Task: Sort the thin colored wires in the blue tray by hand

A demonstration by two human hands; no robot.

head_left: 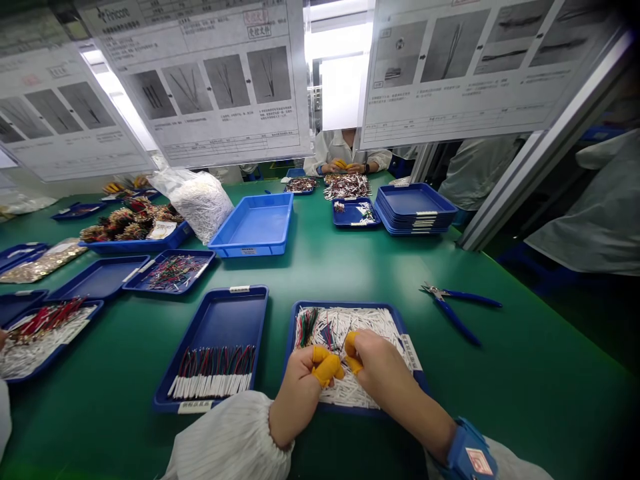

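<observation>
My left hand (303, 387), yellow covers on its fingertips, pinches thin wires (329, 339) above a blue tray (295, 313). Facing it, my right hand (377, 363), also in yellow finger covers, is closed in a pinch at the same wires; its exact grip is partly hidden. White tube pieces (367, 320) fill the tray below both hands. A bundle of red, green and black wires (306, 327) lies at its left side. Left of that stands another blue tray (225, 307), holding a row of wires with white sleeves (213, 383).
Blue-handled cutters (453, 303) lie opened at the right. Behind are a light-blue bin (255, 220), a white plastic bag (197, 203) and stacked trays (415, 203). Instruction sheets (210, 87) hang overhead. A co-worker (345, 150) sits opposite. A metal post (540, 153) rises at right.
</observation>
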